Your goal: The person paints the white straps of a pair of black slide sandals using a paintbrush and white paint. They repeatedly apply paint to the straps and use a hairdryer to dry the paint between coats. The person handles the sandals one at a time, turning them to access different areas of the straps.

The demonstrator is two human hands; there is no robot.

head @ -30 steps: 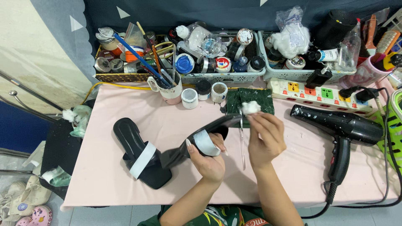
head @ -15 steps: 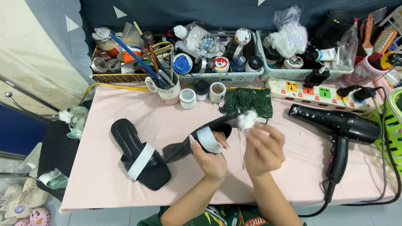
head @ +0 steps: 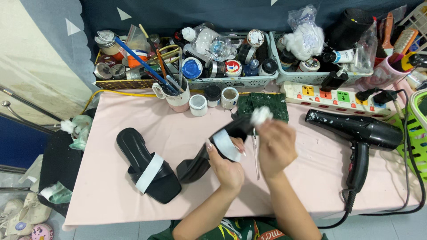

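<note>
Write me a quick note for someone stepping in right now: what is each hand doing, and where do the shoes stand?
Left hand: grips a black heeled sandal by its white strap, lifted off the pink table.
Right hand: presses a white cotton wad against that sandal's front end.
Second sandal: lies flat on the table to the left, untouched.
Done: cannot tell how much is wiped.
Left: apparently the rest of this sandal and the other one.
Black hair dryer lies to the right.

hair dryer (head: 356, 129) | power strip (head: 329, 94) | second sandal (head: 149, 166) | brush mug (head: 175, 95)
</note>
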